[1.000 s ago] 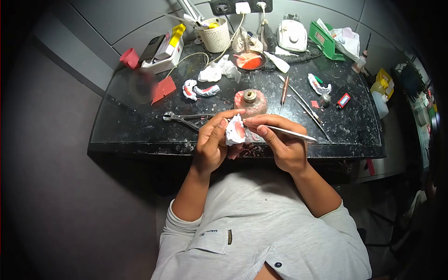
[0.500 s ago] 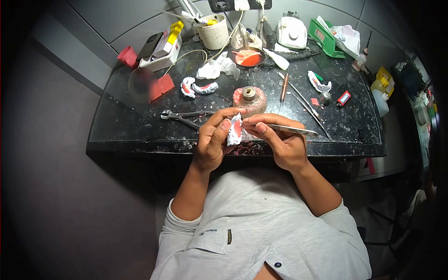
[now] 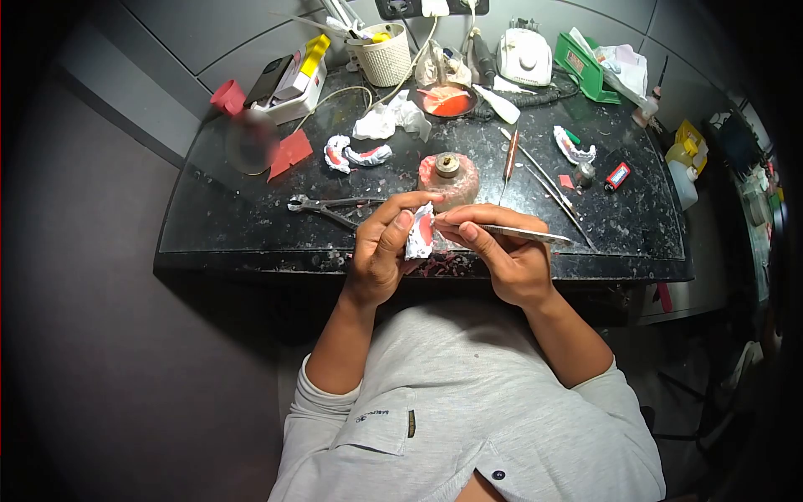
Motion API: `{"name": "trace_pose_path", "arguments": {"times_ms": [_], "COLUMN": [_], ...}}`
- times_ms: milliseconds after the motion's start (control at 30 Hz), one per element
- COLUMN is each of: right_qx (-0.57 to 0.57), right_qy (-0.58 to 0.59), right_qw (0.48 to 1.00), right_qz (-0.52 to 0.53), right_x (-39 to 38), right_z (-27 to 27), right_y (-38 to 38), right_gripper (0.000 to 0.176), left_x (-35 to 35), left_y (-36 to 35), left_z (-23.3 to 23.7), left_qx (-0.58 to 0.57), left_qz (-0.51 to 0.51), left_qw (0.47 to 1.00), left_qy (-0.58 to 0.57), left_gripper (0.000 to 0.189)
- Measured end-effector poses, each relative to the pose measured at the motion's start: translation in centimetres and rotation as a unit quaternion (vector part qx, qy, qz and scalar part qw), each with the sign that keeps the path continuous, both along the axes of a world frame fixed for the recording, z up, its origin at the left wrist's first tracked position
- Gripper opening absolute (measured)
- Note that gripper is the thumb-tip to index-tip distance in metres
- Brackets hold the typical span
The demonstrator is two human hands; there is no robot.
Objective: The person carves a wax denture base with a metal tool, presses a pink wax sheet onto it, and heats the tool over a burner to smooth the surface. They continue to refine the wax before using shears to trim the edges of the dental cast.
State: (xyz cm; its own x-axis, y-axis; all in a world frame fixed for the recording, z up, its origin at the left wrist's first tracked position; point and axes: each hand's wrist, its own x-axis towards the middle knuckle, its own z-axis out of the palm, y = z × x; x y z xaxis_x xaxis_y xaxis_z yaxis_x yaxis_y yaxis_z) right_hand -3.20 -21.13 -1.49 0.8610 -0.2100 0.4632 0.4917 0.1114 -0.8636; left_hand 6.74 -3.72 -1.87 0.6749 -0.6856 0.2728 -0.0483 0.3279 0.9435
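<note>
My left hand (image 3: 381, 247) grips a white plaster dental cast with pink wax (image 3: 421, 232), held upright on edge just above the front of the black stone bench (image 3: 234, 226). My right hand (image 3: 502, 251) pinches a thin metal carving tool (image 3: 523, 235), its tip touching the wax on the cast. A wax-covered spirit burner (image 3: 447, 176) stands directly behind both hands.
Pliers (image 3: 322, 206) lie left of my hands. Two more casts (image 3: 355, 155) and crumpled tissue (image 3: 391, 120) sit further back, with a red wax bowl (image 3: 445, 101), a white basket (image 3: 383, 57), long instruments (image 3: 544, 180), another cast (image 3: 573, 149), a lighter (image 3: 616, 176) and a green holder (image 3: 581, 71).
The cast has been turned from face-up to standing on edge in my left hand. The tool tip stays on the wax; both hands shifted slightly up.
</note>
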Motion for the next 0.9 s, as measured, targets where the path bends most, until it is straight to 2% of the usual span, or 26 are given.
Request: {"name": "trace_pose_path", "arguments": {"times_ms": [133,333,400,500,700,900], "right_qx": [0.030,-0.017,0.038,-0.014,0.019,-0.002], "right_qy": [0.008,0.003,0.006,-0.002,0.002,-0.006], "right_qw": [1.000,1.000,0.999,1.000,1.000,1.000], "right_qz": [0.001,-0.004,0.004,-0.009,-0.002,0.000], "right_x": [0.01,0.05,0.10,0.12,0.19,0.19], "right_z": [0.19,0.07,0.13,0.17,0.07,-0.01], "right_y": [0.24,0.01,0.30,0.07,0.24,0.10], "right_gripper": [0.017,0.017,0.017,0.017,0.017,0.017], "left_x": [-0.13,-0.12,0.02,-0.08,-0.27,-0.32], "left_y": [0.03,0.08,0.15,0.03,-0.16,-0.10], "left_z": [0.23,0.25,0.20,0.33,0.44,0.49], "left_qx": [-0.001,-0.002,-0.002,-0.001,-0.011,-0.014], "left_qz": [-0.005,-0.009,-0.013,-0.011,-0.006,-0.005], "left_qw": [1.000,1.000,1.000,1.000,0.999,0.999], "left_qy": [0.016,0.028,0.026,0.025,0.034,0.039], "left_gripper": [0.052,0.051,0.051,0.051,0.047,0.045]}}
